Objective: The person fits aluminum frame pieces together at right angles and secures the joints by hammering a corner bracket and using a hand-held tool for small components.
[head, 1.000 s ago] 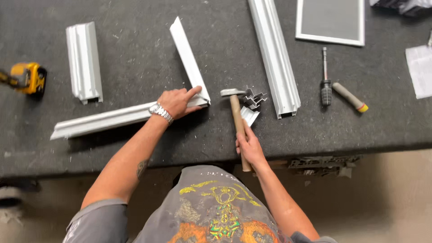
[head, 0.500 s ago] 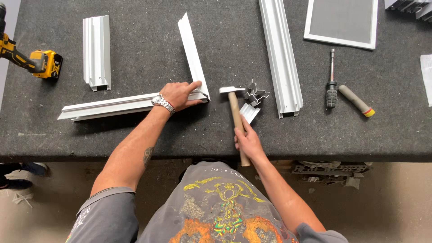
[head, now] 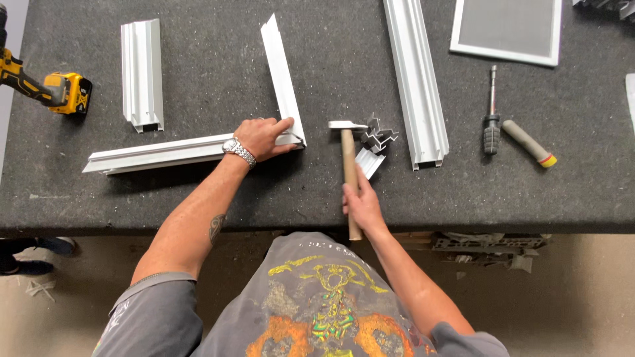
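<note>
A white frame corner, made of two mitred profile pieces meeting in an L, lies on the dark tabletop near its front edge, one leg running left and the other slanting up and away. The left hand, with a metal watch at the wrist, lies flat on the joint, fingers spread and pressing down where the two legs meet. Just to the right, the right hand is closed around the lower wooden handle of a hammer, whose metal head rests on the tabletop, pointing toward the joint but apart from it. Touching the hammer's head on its right is a small heap of grey metal corner brackets and a short white offcut. Further right lie a long white profile, a screwdriver and a beige-handled tool. A framed mesh panel sits at the far edge. At the left are a short white profile and a yellow cordless drill.
</note>
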